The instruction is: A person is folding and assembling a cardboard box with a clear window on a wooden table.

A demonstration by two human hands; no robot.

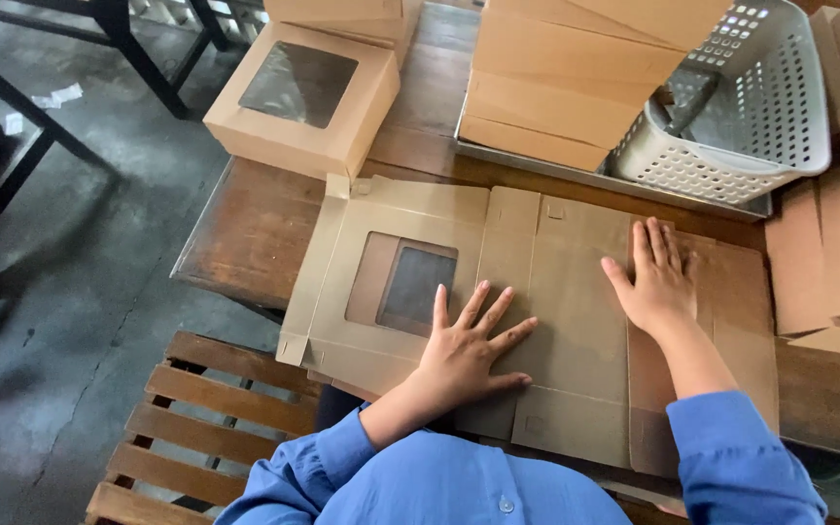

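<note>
Flattened brown cardboard box blank (527, 321) lies spread across the middle of the frame on a worn wooden surface (245, 233), its creases and flaps showing and a square clear window (405, 284) cut into its left half. The left hand (469, 350) rests palm down on the blank just right of that window, fingers spread wide and flat, gripping nothing. The right hand (658, 282) presses flat on the right part of the blank, fingers straight and close together, thumb out to the side, also holding nothing; it lies where a darker panel of the cardboard overlaps the lighter one. Both arms come up from the lower edge of the frame in blue sleeves (731, 457).

In the upper left of the frame a made-up brown box with a window in its lid (303, 97) sits on the surface, apart from the blank. At the top centre a stack of plain brown boxes (566, 87) stands on a metal tray (614, 180), and a white perforated plastic basket (741, 107) leans tilted against that stack. More flat cardboard sheets (828, 253) lie at the right edge. A slatted wooden bench (216, 408) shows at the lower left, over a grey concrete floor (60, 292).
</note>
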